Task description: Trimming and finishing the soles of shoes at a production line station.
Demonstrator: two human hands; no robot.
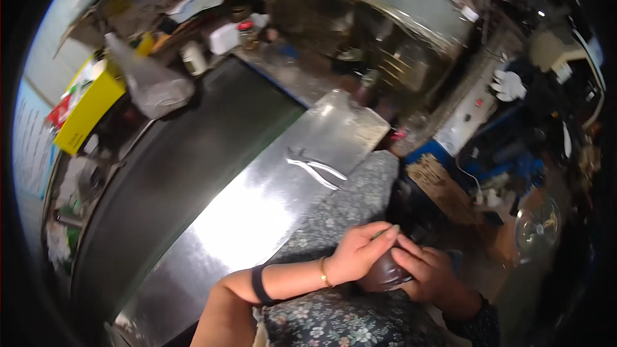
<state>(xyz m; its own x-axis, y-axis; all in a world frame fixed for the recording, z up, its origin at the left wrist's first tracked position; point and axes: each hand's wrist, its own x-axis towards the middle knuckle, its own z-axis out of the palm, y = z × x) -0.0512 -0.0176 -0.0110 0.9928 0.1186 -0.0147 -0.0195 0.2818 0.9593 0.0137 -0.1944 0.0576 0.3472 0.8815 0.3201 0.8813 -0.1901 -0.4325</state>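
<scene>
Quite glossy, rounded brown object [381, 274]

My hands [360, 250] are right of the desk [238, 225], on which the pliers [316, 168] lie; left of it runs the belt [186, 148], then the bag [157, 87], with the box [90, 115] farthest left

From my remote feed I can read no text: the lines on the pale blue sheet [31, 138] and small marks on the yellow box [91, 114] are unclear.
</scene>
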